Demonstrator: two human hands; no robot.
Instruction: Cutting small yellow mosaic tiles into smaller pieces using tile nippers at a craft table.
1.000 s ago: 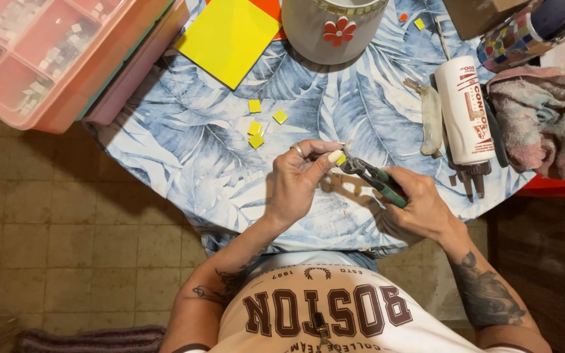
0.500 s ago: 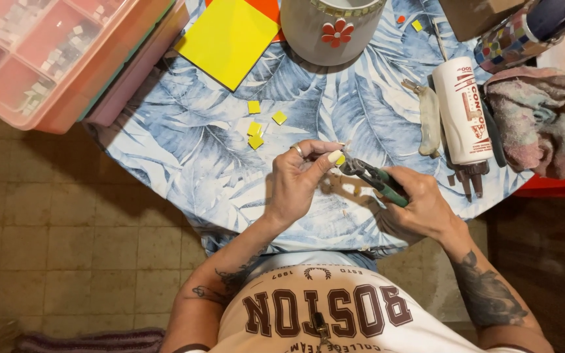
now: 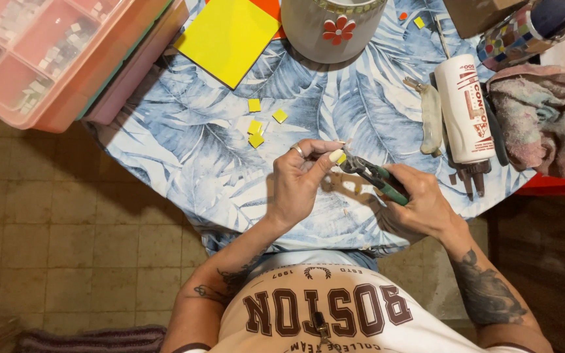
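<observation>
Here, frame centre | my left hand (image 3: 299, 180) pinched a small yellow tile piece (image 3: 340, 157) | my right hand (image 3: 420, 206) gripped green-handled nippers (image 3: 374, 174) at it | loose yellow tiles (image 3: 256, 127) lay on bench (image 3: 184, 150), upper left.

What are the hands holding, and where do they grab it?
The left hand pinches a small yellow tile piece by its edge with its fingertips. The right hand wraps the green handles of the nippers.

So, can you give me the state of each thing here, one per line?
left hand: pinching a small yellow tile piece
right hand: gripping green-handled nippers
nippers: tips at the piece
white tube: lying flat
pink compartment box: open
</observation>
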